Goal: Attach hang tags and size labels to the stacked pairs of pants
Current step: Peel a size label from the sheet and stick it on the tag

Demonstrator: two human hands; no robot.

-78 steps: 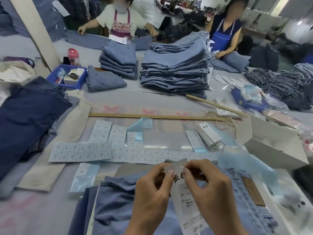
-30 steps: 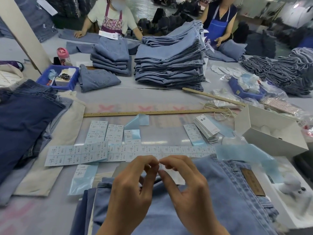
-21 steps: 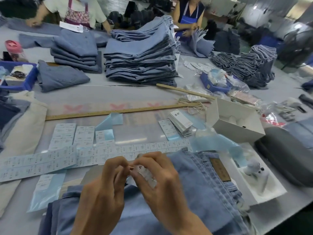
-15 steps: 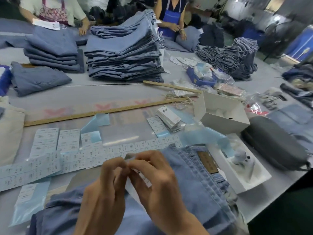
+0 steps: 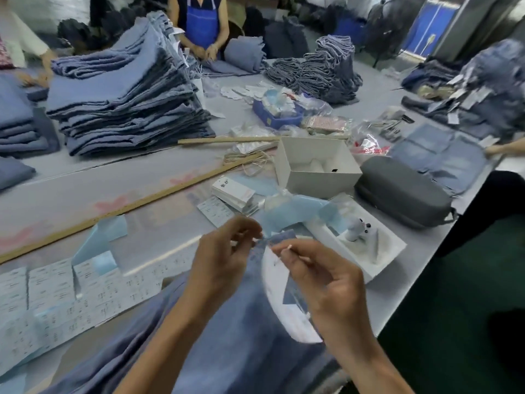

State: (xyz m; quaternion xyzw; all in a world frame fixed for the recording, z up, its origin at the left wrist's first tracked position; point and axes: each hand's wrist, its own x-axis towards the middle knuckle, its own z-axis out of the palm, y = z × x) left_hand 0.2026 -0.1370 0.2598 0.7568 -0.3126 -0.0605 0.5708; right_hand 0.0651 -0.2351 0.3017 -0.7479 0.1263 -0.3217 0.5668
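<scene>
Fingers of both hands, left hand (image 5: 224, 257) and right hand (image 5: 326, 282), pinch white paper hang tag (image 5: 277, 282) over blue denim pants (image 5: 227, 336), near worktop edge; tagging underway, fastening likely next.

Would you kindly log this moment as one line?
left hand: pinching tag | right hand: pinching tag | tag: held above jeans | attachment: cannot tell

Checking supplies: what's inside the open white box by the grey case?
Inside the white box, pale rounded shapes and a small dark mark show on its floor. The near wall hides the front part, and blur prevents identifying them.
</scene>
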